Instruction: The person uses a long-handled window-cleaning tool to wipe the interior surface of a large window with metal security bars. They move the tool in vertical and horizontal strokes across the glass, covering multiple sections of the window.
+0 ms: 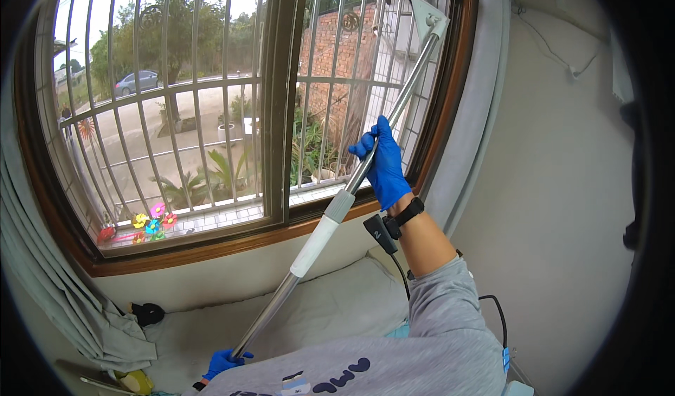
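Note:
A long window cleaning pole (pixel 313 247) with steel tubes and a white and grey grip section runs diagonally across the view. Its triangular white head (pixel 426 17) is up at the top right of the window (pixel 278 115), at the right-hand pane. My right hand (pixel 388 167), in a blue glove, is closed around the upper tube. Down at the lower left, my left hand (pixel 223 363), also blue-gloved, grips the bottom end of the pole; my grey shirt partly covers it. Whether the head presses on the glass is hard to make out.
A wooden frame (pixel 190 259) borders the window, with metal bars (pixel 225 83) beyond the glass. Grey curtains hang at the left (pixel 42 255) and right (pixel 485 93). A bed (pixel 337 297) stands under the sill. Colourful flower pinwheels (pixel 152 224) show at the window's lower left.

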### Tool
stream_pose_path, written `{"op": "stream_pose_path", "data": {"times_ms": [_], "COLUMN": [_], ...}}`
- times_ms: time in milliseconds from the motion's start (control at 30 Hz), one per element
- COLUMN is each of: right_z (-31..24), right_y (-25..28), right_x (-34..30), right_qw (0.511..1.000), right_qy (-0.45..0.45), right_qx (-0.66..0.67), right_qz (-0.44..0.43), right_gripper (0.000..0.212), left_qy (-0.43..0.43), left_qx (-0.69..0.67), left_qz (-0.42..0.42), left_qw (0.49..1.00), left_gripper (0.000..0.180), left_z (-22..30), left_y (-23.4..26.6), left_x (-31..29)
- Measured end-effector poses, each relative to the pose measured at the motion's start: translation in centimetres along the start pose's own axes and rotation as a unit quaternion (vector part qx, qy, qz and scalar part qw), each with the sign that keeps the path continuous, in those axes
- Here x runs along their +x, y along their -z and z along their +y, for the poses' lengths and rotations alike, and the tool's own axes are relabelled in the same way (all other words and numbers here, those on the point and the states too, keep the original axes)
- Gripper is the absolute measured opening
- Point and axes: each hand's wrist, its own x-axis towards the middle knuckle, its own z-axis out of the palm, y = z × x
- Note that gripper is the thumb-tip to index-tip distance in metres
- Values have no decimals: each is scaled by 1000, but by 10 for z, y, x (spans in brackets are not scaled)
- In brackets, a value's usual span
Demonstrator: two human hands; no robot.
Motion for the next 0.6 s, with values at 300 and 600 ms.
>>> {"op": "stream_pose_path", "data": {"times_ms": [300, 600], "right_z": [-2, 102], "right_y": [8, 48], "right_x": [20, -46], "right_qw": [994, 981], "right_qy": [-29, -170], "right_qx": [-90, 14], "right_qz": [-47, -97], "right_gripper": [33, 64], "left_qy": [-37, -149], "left_qx": [44, 188], "left_qz": [-10, 116], "left_qw": [998, 964], "left_gripper": [23, 20], "left_z": [9, 73], "left_y": [-13, -46], "left_x": [23, 74]}}
